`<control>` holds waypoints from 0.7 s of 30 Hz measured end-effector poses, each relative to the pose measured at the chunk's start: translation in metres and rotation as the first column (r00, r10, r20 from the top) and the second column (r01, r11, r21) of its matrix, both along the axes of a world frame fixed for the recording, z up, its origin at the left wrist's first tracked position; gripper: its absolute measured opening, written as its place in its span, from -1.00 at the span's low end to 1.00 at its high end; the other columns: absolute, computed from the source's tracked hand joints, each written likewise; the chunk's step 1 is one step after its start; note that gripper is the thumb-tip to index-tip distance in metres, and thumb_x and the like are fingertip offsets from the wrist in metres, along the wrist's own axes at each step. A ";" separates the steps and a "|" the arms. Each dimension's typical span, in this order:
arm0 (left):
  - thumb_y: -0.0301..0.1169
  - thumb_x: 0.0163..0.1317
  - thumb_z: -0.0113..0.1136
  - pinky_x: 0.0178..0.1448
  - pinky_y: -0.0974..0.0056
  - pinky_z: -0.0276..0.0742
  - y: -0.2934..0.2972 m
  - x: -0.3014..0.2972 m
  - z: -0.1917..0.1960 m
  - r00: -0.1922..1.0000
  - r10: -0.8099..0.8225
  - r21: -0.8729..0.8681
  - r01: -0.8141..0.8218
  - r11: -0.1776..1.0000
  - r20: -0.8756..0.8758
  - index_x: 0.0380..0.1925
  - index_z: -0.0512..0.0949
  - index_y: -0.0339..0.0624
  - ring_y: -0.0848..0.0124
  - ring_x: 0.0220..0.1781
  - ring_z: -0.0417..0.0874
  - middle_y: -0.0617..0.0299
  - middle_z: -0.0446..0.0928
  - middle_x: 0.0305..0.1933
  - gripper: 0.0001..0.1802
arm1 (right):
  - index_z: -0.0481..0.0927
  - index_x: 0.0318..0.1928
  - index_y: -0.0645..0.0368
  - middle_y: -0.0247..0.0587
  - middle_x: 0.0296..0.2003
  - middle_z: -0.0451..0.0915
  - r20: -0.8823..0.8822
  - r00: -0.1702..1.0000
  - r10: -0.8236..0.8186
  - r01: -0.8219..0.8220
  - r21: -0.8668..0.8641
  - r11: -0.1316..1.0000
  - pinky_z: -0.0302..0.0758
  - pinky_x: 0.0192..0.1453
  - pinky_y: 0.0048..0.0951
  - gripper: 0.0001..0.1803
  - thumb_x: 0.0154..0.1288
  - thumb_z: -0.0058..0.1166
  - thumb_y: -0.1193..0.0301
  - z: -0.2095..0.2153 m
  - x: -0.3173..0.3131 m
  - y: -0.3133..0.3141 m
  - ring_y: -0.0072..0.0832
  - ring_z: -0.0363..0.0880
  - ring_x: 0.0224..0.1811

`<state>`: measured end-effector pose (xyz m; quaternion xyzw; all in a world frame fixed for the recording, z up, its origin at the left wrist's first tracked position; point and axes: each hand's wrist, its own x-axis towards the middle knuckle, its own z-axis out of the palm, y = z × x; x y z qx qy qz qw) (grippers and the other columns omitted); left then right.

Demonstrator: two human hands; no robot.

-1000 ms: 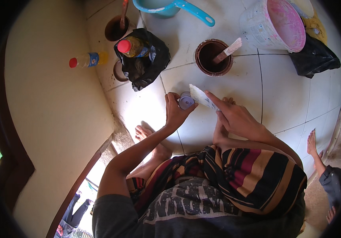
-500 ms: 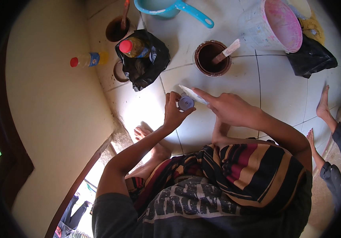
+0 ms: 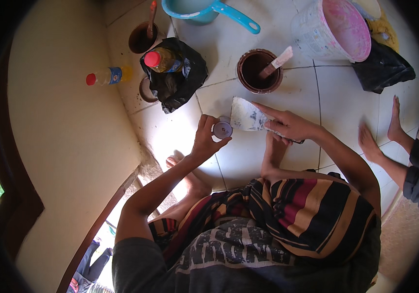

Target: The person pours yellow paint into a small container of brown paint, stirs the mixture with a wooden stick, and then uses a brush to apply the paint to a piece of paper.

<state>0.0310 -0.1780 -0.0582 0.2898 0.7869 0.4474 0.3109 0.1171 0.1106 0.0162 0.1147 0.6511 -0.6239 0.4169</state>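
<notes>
Tiled floor (image 3: 343,127), plaster wall (image 3: 73,146) along its left edge. One person works low over it, both hands out in front of the legs.

Left hand (image 3: 207,139): thumb and fingers closed around a small round can (image 3: 222,130), its purple-grey end turned up toward the head. Can sits in the grip, right of the floor's wall edge, nearer the person than the brown pot (image 3: 256,90). Whether its base rests on the tiles, I cannot tell.

Right hand (image 3: 290,125): fingers wrapped on the handle of a broad scraper (image 3: 247,115), index finger stretched toward the blade. Blade whitish, smeared with darker patches; its near-left corner comes right up to the can's rim. Touching or just short of it: unclear from here.

Step in hand, as I judge it: can and blade held together as a pair, left hand steadying, right hand guiding. Next move seems to call for a firm left grip, the blade's corner lined up with the rim, and the left thumb kept clear of the edge.

Toward the wall edge: black plastic bag (image 3: 195,75) around a red-capped bottle (image 3: 163,59). Farther right, a pale bucket (image 3: 309,36), pink inside. Bare feet (image 3: 371,144) of another person near the right side.
</notes>
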 end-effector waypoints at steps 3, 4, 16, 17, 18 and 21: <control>-0.57 -0.15 0.55 -0.07 0.27 0.80 -0.005 -0.003 -0.004 0.996 -0.035 -0.022 0.034 0.999 -0.082 -0.04 0.37 -0.33 0.11 0.01 0.51 0.05 0.30 -0.03 -0.33 | -0.19 0.58 -0.21 -0.39 -0.61 0.42 0.041 0.998 -0.041 0.043 -0.059 0.997 0.45 -0.53 -0.56 -0.28 0.57 -0.20 0.37 -0.011 0.003 0.001 -0.67 0.39 -0.63; -0.57 -0.15 0.55 -0.07 0.27 0.81 -0.005 -0.003 -0.004 0.992 -0.053 -0.031 0.050 0.998 -0.111 -0.04 0.37 -0.33 0.11 0.02 0.51 0.05 0.31 -0.03 -0.34 | -0.18 0.58 -0.20 -0.37 -0.61 0.44 0.051 0.998 -0.048 0.051 -0.065 0.997 0.47 -0.50 -0.54 -0.27 0.56 -0.17 0.38 -0.013 0.004 0.001 -0.65 0.40 -0.62; -0.51 -0.16 0.59 -0.09 0.21 0.79 -0.012 0.009 -0.009 0.997 0.047 -0.126 -0.054 0.991 -0.054 -0.06 0.40 -0.33 0.12 -0.06 0.56 0.02 0.34 -0.07 -0.35 | -0.13 0.56 -0.08 0.12 -0.50 0.59 -0.269 0.897 0.350 -0.187 0.486 0.854 0.53 -0.06 -0.02 -0.18 0.42 -0.04 0.44 0.033 -0.015 -0.054 0.07 0.58 -0.50; -0.49 -0.15 0.59 -0.09 0.18 0.74 -0.010 0.007 -0.008 0.999 0.037 -0.079 -0.040 0.996 -0.032 -0.06 0.40 -0.32 0.10 -0.05 0.55 0.01 0.35 -0.08 -0.35 | -0.12 0.56 -0.10 0.14 -0.50 0.58 -0.309 0.907 0.284 -0.134 0.429 0.894 0.53 -0.09 -0.02 -0.20 0.43 -0.05 0.44 0.021 -0.013 -0.042 0.08 0.56 -0.52; -0.47 -0.14 0.59 -0.10 0.16 0.69 -0.011 0.005 -0.007 1.000 0.027 -0.033 -0.028 0.999 -0.011 -0.05 0.41 -0.30 0.08 -0.05 0.54 0.01 0.36 -0.09 -0.35 | -0.10 0.56 -0.12 0.15 -0.50 0.57 -0.346 0.913 0.217 -0.081 0.367 0.927 0.54 -0.11 -0.03 -0.21 0.44 -0.06 0.43 0.007 -0.009 -0.031 0.09 0.54 -0.54; -0.43 -0.13 0.59 -0.06 0.08 0.56 -0.018 -0.007 -0.009 0.997 -0.051 -0.027 0.049 0.998 -0.056 -0.05 0.42 -0.27 0.03 -0.01 0.52 0.01 0.38 -0.09 -0.35 | -0.15 0.58 -0.18 -0.17 -0.57 0.49 -0.150 0.986 0.071 -0.050 0.139 0.989 0.51 -0.43 -0.35 -0.23 0.51 -0.10 0.37 0.002 -0.009 -0.016 -0.39 0.44 -0.67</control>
